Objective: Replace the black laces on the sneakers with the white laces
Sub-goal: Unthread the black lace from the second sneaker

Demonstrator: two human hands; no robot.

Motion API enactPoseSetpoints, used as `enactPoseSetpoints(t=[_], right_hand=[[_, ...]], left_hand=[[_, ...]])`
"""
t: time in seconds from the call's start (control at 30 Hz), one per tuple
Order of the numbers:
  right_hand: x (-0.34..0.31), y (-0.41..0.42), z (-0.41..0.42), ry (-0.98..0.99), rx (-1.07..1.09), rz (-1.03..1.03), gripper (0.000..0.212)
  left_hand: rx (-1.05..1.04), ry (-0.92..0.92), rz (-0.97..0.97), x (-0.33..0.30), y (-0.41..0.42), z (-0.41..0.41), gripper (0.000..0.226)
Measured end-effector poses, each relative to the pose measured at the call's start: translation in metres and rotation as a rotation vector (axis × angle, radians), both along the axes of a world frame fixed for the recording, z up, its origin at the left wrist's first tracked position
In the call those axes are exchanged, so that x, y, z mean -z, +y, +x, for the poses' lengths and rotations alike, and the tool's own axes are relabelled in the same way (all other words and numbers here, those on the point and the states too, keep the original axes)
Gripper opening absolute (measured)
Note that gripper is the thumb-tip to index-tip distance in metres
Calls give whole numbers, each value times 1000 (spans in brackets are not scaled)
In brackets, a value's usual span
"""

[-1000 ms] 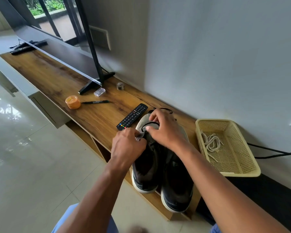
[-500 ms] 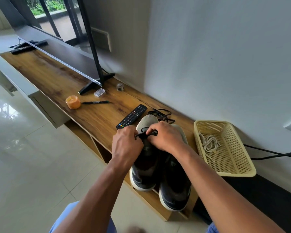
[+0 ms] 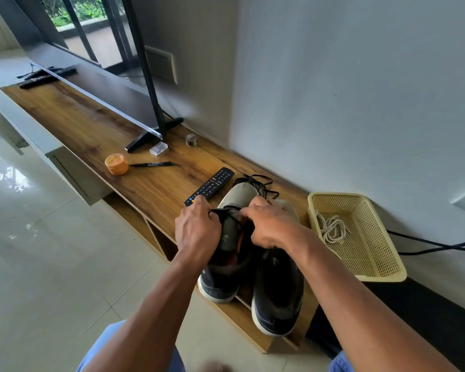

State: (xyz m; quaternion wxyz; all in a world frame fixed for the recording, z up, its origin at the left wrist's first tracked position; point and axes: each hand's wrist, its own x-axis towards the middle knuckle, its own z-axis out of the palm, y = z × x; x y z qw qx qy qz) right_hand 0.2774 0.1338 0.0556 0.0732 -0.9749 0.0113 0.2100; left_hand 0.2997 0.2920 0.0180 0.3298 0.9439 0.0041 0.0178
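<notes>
Your two sneakers stand side by side at the near end of the wooden bench (image 3: 151,189), toes toward the wall, heels past its front edge. Left sneaker (image 3: 226,253): dark upper, grey toe, white sole. Right sneaker (image 3: 278,291): same make, just beside it, touching along the inner side.

Your left hand (image 3: 198,230) sits at the left edge of the left sneaker's throat, fingers curled and pinching a black lace (image 3: 220,212) that runs across the tongue. Your right hand (image 3: 270,225) is curled over the throat from the other side — whether its fingers grip the lace or the upper cannot be told. A loose tangle of black lace (image 3: 258,183) lies on the bench beyond the toes.

The white laces (image 3: 330,229) lie coiled in the yellow basket (image 3: 371,253), right of the sneakers, near the wall.

Also on the bench — a remote (image 3: 211,185) just left of the left toe, a pen (image 3: 152,164), an orange tub (image 3: 116,164), a small clear box (image 3: 158,149) and the foot of a TV (image 3: 151,135)
</notes>
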Motion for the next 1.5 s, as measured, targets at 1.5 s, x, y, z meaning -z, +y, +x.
enactPoseSetpoints(t=[1.5], right_hand=[[5, -12, 18, -160, 540, 586, 55]], left_hand=[[526, -243, 175, -1, -7, -15, 31]])
